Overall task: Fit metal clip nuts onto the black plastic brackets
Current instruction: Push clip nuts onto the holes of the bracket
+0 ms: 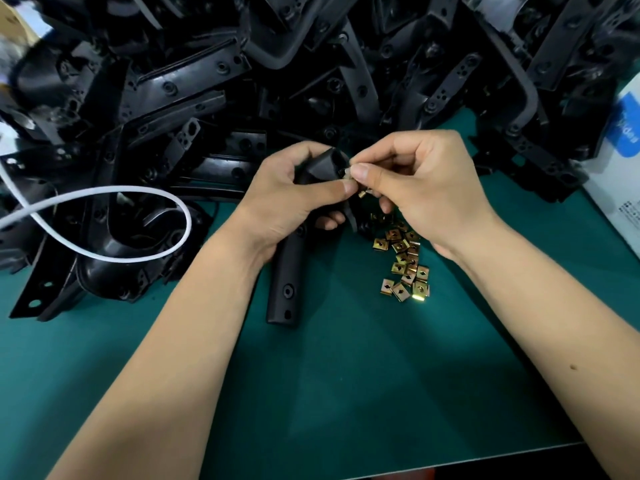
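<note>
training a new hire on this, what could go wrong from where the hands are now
The clip nut is only pinched at the fingertips of the right hand against the bracket end, so it could slip or seat crooked. The right wrist hangs just over the loose nuts and may scatter them.

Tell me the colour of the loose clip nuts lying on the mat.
Brassy gold, each with a dark centre hole; the clip nuts show best in the head view.

Two hands (294, 199), one held bracket (287, 271), a heap of brackets (242, 81), roughly twenty loose clip nuts (405, 265), one white cable (114, 223)
</note>
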